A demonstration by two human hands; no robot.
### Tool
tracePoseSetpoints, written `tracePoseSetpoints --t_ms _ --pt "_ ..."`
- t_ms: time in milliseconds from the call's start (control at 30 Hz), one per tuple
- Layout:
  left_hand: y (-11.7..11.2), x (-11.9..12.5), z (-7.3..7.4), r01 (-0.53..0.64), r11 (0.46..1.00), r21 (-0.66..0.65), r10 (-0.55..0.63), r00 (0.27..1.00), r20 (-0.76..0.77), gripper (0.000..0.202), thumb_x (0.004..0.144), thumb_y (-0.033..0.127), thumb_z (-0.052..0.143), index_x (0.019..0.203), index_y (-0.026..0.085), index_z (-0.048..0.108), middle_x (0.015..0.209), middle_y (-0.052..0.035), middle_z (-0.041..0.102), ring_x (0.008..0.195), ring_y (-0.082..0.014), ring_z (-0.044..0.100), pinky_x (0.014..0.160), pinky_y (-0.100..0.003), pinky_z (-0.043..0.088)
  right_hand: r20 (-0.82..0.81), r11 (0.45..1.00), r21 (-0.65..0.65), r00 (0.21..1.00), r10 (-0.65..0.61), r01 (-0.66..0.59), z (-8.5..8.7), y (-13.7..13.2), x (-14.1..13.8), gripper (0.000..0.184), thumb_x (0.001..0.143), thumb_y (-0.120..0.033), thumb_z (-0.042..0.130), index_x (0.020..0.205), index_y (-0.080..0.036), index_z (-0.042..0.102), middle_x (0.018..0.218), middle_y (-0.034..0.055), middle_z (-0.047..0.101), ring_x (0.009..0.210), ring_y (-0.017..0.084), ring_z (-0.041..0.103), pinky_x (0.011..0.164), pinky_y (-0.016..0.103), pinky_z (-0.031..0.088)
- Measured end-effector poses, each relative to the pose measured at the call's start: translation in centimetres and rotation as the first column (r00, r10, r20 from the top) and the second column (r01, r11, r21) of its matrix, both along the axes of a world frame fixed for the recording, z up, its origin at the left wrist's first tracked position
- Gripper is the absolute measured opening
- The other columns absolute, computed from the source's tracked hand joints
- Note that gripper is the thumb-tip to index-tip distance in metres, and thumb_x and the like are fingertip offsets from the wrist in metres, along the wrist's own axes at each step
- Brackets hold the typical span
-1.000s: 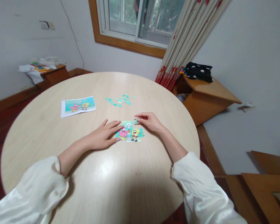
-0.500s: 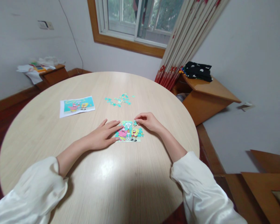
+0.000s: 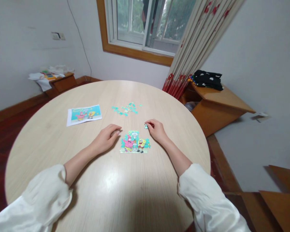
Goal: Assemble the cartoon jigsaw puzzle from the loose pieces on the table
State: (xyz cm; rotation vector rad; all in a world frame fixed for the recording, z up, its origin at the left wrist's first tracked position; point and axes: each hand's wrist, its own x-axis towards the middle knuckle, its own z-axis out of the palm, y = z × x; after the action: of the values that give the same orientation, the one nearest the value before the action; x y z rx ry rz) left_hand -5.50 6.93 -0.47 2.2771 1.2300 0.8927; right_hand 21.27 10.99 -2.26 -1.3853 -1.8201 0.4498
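A partly assembled jigsaw puzzle (image 3: 128, 145) lies flat before me, showing a pink starfish, a pale tall figure and a yellow square character. Just above its upper right side, my right hand (image 3: 157, 131) pinches a small turquoise puzzle piece (image 3: 146, 126) between thumb and fingertips. My left hand (image 3: 106, 137) rests at the puzzle's left, apart from it, with fingers loosely bent, thumb near the index finger, and nothing visible in it. Loose turquoise puzzle pieces (image 3: 125, 110) are scattered farther back.
A printed reference picture (image 3: 73, 122) lies on the left of the round wooden table (image 3: 106, 199). Behind the table are a window (image 3: 130, 22) and a curtain (image 3: 190, 45). Wooden stools stand at both sides, the right one (image 3: 222, 100) bearing black cloth.
My left hand has lifted off the puzzle and drawn back left, its fingers curling in. My right hand has moved the piece slightly up and right, away from the puzzle. The view has shifted slightly.
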Motion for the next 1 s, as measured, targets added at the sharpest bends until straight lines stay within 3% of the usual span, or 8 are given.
tracePoseSetpoints --t_ms 133,267,400,633,767,1000 --pt "2.3 -0.2 -0.6 -0.165 0.98 0.115 0.163 0.986 0.022 0.027 0.088 0.026 0.037 0.093 0.016 0.062 0.098 -0.01 0.065 0.092 -0.0214 0.061 0.088 -0.039 0.048 0.079 0.998 0.068 0.997 0.008 -0.014 -0.4 0.9 -0.2 0.017 0.083 -0.013 0.05 0.079 -0.017 0.067 0.082 0.0074 0.067 0.078 0.018 0.061 0.076 0.031 0.047" --pt "5.5 -0.2 -1.1 -0.219 0.959 0.179 0.229 0.973 -0.039 0.03 0.082 0.016 0.036 0.093 0.015 0.064 0.103 -0.0115 0.064 0.098 -0.0225 0.059 0.093 -0.039 0.046 0.205 0.983 0.147 0.976 0.074 -0.106 -0.5 1.7 -0.6 0.018 0.085 -0.012 0.047 0.083 -0.017 0.065 0.084 0.0088 0.065 0.083 0.019 0.058 0.079 0.033 0.046" --pt "7.8 0.1 -1.1 -0.245 0.946 0.213 0.288 0.936 -0.201 0.035 0.08 0.013 0.037 0.102 0.014 0.065 0.11 -0.0133 0.063 0.104 -0.0268 0.054 0.094 -0.044 0.042 0.27 0.973 0.166 0.956 0.111 -0.16 -0.5 2.4 -0.9 0.021 0.087 -0.012 0.044 0.087 -0.018 0.064 0.086 0.0096 0.062 0.085 0.021 0.056 0.08 0.035 0.045" --pt "8.2 0.8 -0.7 -0.245 0.949 0.2 0.307 0.868 -0.391 0.043 0.085 0.021 0.039 0.123 0.019 0.057 0.124 -0.0169 0.051 0.108 -0.0354 0.044 0.087 -0.053 0.035 0.286 0.974 0.152 0.951 0.117 -0.165 -0.4 2.7 -0.9 0.02 0.087 -0.012 0.044 0.087 -0.018 0.063 0.086 0.0093 0.06 0.086 0.022 0.054 0.08 0.035 0.044" --pt "8.0 0.9 -0.6 -0.221 0.955 0.196 0.283 0.872 -0.399 0.038 0.087 0.023 0.037 0.113 0.016 0.064 0.121 -0.0185 0.052 0.107 -0.0359 0.043 0.086 -0.052 0.034 0.274 0.976 0.136 0.954 0.125 -0.168 -0.2 2.5 -0.9 0.02 0.087 -0.013 0.044 0.087 -0.018 0.063 0.086 0.0092 0.059 0.086 0.021 0.054 0.08 0.035 0.044" --pt "8.3 0.6 -0.4 -0.169 0.964 0.206 0.233 0.91 -0.343 0.027 0.087 0.023 0.043 0.091 0.016 0.069 0.109 -0.0126 0.065 0.103 -0.0313 0.046 0.085 -0.047 0.031 0.268 0.975 0.133 0.954 0.136 -0.176 -0.2 2.4 -0.8 0.02 0.087 -0.012 0.044 0.087 -0.018 0.063 0.086 0.009 0.059 0.086 0.021 0.053 0.08 0.034 0.043"
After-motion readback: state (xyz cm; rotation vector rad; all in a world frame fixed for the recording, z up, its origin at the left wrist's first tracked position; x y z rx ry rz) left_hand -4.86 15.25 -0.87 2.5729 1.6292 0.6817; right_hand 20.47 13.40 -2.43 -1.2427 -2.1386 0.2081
